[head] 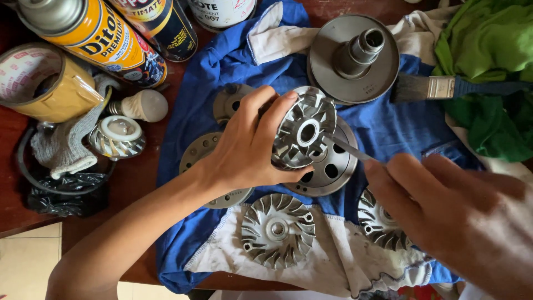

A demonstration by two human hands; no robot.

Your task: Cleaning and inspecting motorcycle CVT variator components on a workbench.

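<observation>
Head view, looking down on a workbench: the left hand (247,147) is gripping a finned metal disc (302,133), fingers curled over its upper rim and thumb pressing under its lower edge, tilting the finned face up toward the camera, above a flat holed plate (333,164) lying on the blue cloth (388,125). The right hand (461,214) is closing around a thin metal tool (350,149), fingers wrapping the handle end so that only the blade is showing; how the grip is formed beneath cannot be told. The tool's long axis is running from lower right to upper left, its tip pointing at the disc's central hole and lying at or just beside the disc's right rim; contact cannot be confirmed. The disc is thus lying up and to the left of the right fingers, and the left hand is the nearer, already touching it. Two more finned discs (277,230) are resting on the cloth below, a hubbed pulley (353,58) above, a paintbrush (444,88) to the right, and spray cans (100,36), a tape roll (39,80) and a bulb (144,105) to the left
</observation>
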